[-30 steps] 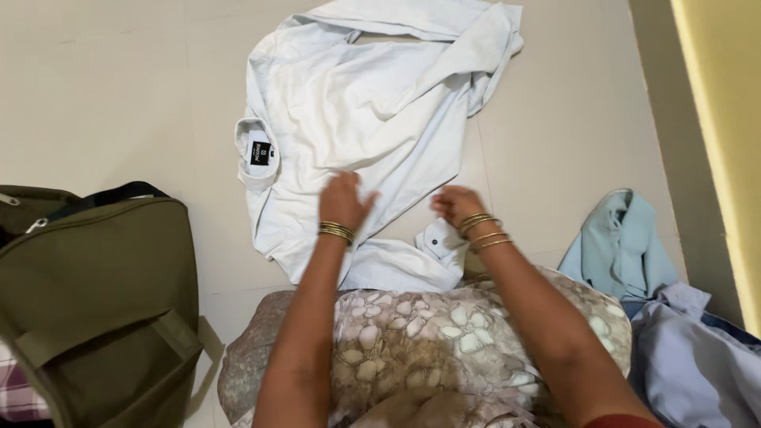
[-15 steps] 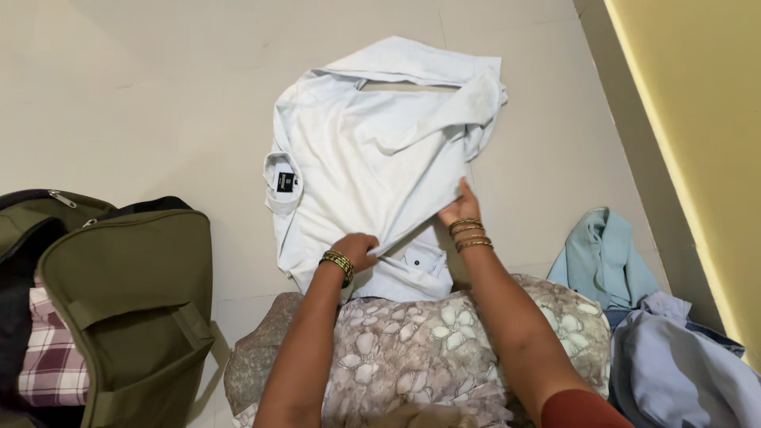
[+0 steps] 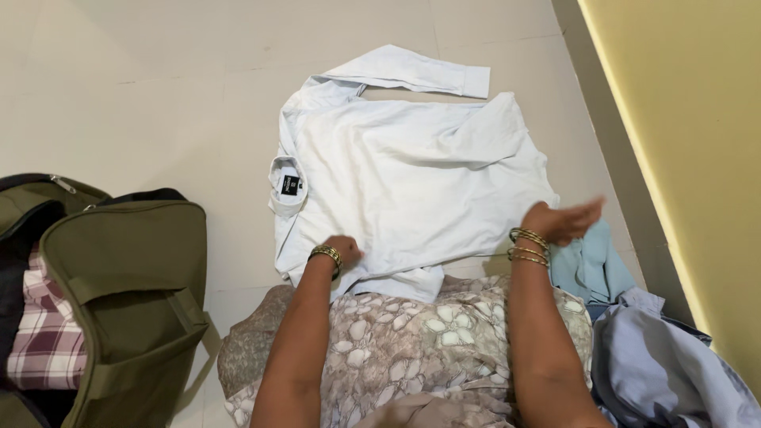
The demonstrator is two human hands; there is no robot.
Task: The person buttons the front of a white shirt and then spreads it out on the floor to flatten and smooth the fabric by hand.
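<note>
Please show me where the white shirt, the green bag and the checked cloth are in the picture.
white shirt (image 3: 404,178): head view, on the middle of its back panel.
green bag (image 3: 131,277): head view, on its front flap.
checked cloth (image 3: 47,341): head view, on the part showing inside the bag.

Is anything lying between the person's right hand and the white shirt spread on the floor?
Nothing visible. The right hand hovers open just past the hem edge of the white long-sleeved cotton shirt, with no object between them. The left hand already presses on the shirt's near edge.
</note>
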